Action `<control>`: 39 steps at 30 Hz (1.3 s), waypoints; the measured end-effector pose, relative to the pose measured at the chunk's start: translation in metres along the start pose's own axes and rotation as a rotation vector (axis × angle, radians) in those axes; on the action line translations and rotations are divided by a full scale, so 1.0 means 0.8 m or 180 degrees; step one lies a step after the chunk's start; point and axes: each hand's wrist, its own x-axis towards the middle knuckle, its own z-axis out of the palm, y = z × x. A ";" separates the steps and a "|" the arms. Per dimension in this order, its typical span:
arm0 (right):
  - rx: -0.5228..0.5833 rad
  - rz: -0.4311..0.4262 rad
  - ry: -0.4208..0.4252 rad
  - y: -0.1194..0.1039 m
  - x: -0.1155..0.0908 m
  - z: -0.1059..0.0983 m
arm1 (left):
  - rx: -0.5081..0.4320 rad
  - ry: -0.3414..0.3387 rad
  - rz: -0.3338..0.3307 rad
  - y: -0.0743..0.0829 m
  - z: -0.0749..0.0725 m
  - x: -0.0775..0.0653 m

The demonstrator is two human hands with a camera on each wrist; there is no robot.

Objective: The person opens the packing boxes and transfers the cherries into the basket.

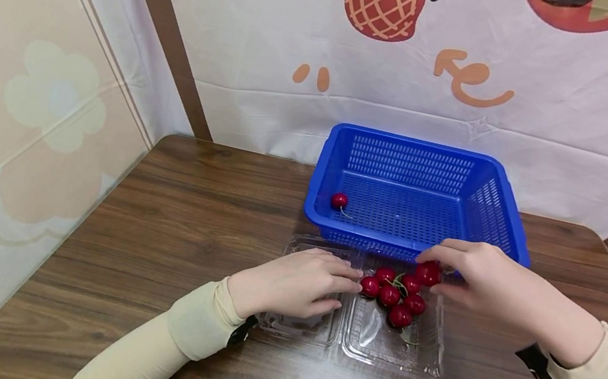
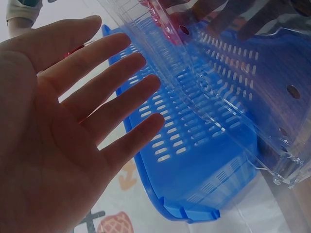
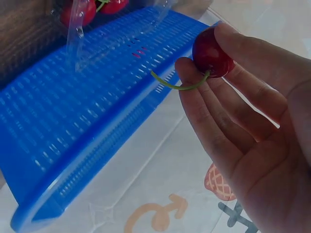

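My right hand (image 1: 473,275) pinches a dark red cherry (image 3: 211,52) between thumb and fingers, its green stem hanging free in the right wrist view. In the head view that hand is above the back right corner of a clear plastic clamshell box (image 1: 373,355). Several cherries (image 1: 389,295) lie in the box's right half, toward the back. Over the box's left half is my left hand (image 1: 303,283), fingers spread and straight, fingertips close to the leftmost cherries. The left wrist view shows its palm (image 2: 58,145) with nothing in it.
Behind the clamshell stands a blue perforated basket (image 1: 393,234), close against its back edge. One stemmed cherry (image 1: 339,201) sits in the basket's left front corner. All this rests on a brown wooden table (image 1: 182,229), with a printed cloth (image 1: 255,47) hanging behind it.
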 end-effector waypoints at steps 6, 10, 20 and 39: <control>-0.0058 0.0114 -0.0076 0.002 0.005 -0.009 | -0.0003 -0.0007 -0.0017 0.000 0.000 0.000; -0.0108 0.0068 -0.0054 0.006 0.009 -0.013 | -0.0015 -0.0006 -0.0017 0.000 0.000 0.000; -0.0165 -0.0052 0.0032 0.025 0.019 -0.018 | -0.0036 0.0001 -0.0015 0.000 0.000 0.001; -0.0126 0.0244 -0.0163 0.049 0.029 -0.024 | -0.0090 0.0012 -0.0022 -0.001 0.001 0.000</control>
